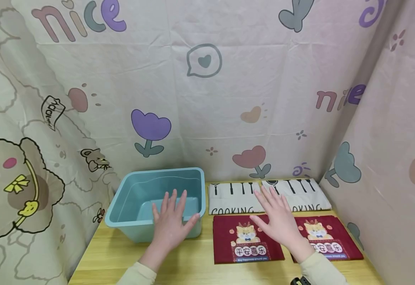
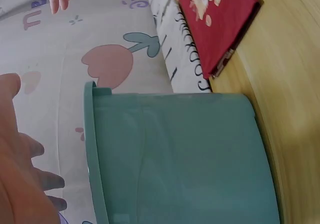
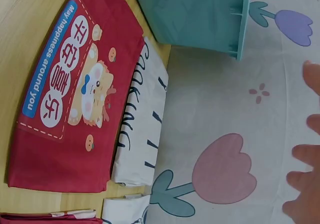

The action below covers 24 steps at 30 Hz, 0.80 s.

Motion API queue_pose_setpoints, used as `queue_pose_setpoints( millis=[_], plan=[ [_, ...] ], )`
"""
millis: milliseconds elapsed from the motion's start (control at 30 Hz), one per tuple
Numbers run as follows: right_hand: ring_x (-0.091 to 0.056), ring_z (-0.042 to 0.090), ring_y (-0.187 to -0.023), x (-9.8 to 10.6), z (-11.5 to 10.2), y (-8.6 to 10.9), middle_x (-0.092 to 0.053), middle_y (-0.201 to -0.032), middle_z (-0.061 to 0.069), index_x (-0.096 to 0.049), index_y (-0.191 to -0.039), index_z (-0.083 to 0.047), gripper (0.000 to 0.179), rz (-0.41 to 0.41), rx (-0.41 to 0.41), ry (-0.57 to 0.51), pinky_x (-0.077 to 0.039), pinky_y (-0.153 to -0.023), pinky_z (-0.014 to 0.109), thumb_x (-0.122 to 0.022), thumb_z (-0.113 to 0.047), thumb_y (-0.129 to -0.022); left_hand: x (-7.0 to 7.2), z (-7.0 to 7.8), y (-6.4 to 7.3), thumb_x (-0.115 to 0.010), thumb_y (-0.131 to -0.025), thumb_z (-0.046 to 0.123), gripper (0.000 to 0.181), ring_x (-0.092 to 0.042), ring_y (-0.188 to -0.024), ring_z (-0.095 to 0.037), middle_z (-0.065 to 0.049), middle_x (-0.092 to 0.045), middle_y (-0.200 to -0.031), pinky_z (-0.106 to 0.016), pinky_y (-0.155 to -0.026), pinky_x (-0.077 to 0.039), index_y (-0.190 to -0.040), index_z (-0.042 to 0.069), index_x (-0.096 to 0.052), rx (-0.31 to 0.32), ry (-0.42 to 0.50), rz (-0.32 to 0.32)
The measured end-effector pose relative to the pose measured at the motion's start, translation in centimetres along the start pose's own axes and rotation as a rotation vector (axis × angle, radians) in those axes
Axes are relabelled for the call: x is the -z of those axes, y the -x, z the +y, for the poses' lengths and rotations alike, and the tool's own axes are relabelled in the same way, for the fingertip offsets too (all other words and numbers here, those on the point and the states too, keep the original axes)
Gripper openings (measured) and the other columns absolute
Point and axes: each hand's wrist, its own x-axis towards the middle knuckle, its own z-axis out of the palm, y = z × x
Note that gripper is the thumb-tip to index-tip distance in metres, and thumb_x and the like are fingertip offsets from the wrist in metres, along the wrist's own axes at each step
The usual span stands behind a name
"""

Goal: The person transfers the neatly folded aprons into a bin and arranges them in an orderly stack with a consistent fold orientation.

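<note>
My left hand [image 1: 171,224] hovers with spread fingers over the front edge of a teal plastic tub [image 1: 125,226], which has nothing visible inside. My right hand [image 1: 278,221], fingers also spread, is held above the gap between two folded red cloths. The left red cloth [image 1: 223,237] and the right red cloth [image 1: 347,241] carry a cartoon animal and Chinese lettering. Behind them lie two folded white cloths, the left one [image 1: 225,200] and the right one [image 1: 314,194], printed with "COOKING" and utensils. Both hands hold nothing.
The wooden table [image 1: 97,261] meets a patterned curtain [image 1: 193,111] at the back, with more curtain on both sides. The tub stands at the left, beside the cloths. A dark watch band [image 1: 300,281] sits at the right wrist.
</note>
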Motion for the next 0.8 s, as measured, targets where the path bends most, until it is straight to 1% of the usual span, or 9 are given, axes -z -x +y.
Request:
queue_pose_setpoints(
  millis=[67,200,333,500,600,700,800],
  plan=[
    [-0.024,0.039,-0.144,0.0,0.0,0.0,-0.037,-0.155,0.015,-0.04,-0.152,-0.014,0.081,0.045,0.011,-0.02,-0.01,-0.116,0.059,-0.075,-0.04,-0.085,0.1,0.2,0.0,-0.056,-0.09,0.065,0.087,-0.014,-0.146,-0.042,-0.018,-0.026,-0.159,-0.073,-0.108,0.002,-0.156,0.015,-0.032,-0.005,0.022,0.017],
    [-0.03,0.038,-0.142,-0.2,0.1,0.0,-0.043,-0.152,0.014,-0.04,-0.152,-0.013,0.081,0.116,0.02,-0.064,-0.013,-0.117,0.054,-0.076,-0.034,-0.083,0.1,0.6,-0.1,-0.061,-0.089,0.061,0.087,-0.023,-0.145,-0.04,-0.017,-0.033,-0.156,-0.072,-0.109,-0.002,-0.155,0.011,-0.034,-0.012,0.083,0.044],
    [-0.034,0.037,-0.14,-0.4,0.1,0.1,-0.046,-0.149,0.012,-0.043,-0.15,-0.012,0.077,0.163,0.009,-0.101,-0.021,-0.114,0.057,-0.076,-0.031,-0.083,0.0,1.0,-0.2,-0.067,-0.087,0.055,0.086,-0.028,-0.143,-0.037,-0.014,-0.039,-0.154,-0.068,-0.111,-0.007,-0.153,0.009,-0.036,-0.006,0.147,0.061],
    [-0.04,0.039,-0.135,-0.8,0.3,0.3,-0.049,-0.146,0.014,-0.048,-0.147,-0.008,0.073,0.22,-0.013,-0.165,-0.033,-0.105,0.062,-0.078,-0.023,-0.082,-0.2,1.6,-0.4,-0.074,-0.085,0.044,0.082,-0.037,-0.137,-0.037,-0.013,-0.046,-0.149,-0.064,-0.11,-0.02,-0.151,0.008,-0.04,-0.017,0.246,0.121],
    [-0.042,0.04,-0.133,-1.1,0.3,0.5,-0.05,-0.145,0.016,-0.046,-0.148,-0.01,0.073,0.232,-0.044,-0.2,-0.036,-0.103,0.063,-0.078,-0.021,-0.082,-0.2,2.0,-0.3,-0.077,-0.085,0.037,0.08,-0.041,-0.133,-0.037,-0.013,-0.049,-0.146,-0.064,-0.106,-0.031,-0.15,0.009,-0.041,-0.021,0.324,0.152],
    [-0.043,0.04,-0.132,-1.3,0.2,0.8,-0.05,-0.144,0.019,-0.044,-0.15,-0.012,0.074,0.232,-0.083,-0.235,-0.037,-0.102,0.063,-0.078,-0.02,-0.084,-0.2,2.3,-0.2,-0.078,-0.086,0.032,0.077,-0.042,-0.132,-0.037,-0.014,-0.049,-0.145,-0.063,-0.1,-0.04,-0.151,0.011,-0.041,0.008,0.416,0.154],
    [-0.045,0.04,-0.13,-1.6,0.2,1.1,-0.051,-0.143,0.019,-0.044,-0.149,-0.011,0.073,0.232,-0.109,-0.274,-0.039,-0.101,0.062,-0.077,-0.017,-0.084,-0.1,2.7,0.1,-0.077,-0.087,0.032,0.075,-0.042,-0.133,-0.035,-0.011,-0.049,-0.146,-0.062,-0.096,-0.044,-0.152,0.016,-0.041,0.071,0.504,0.127]
  ],
)
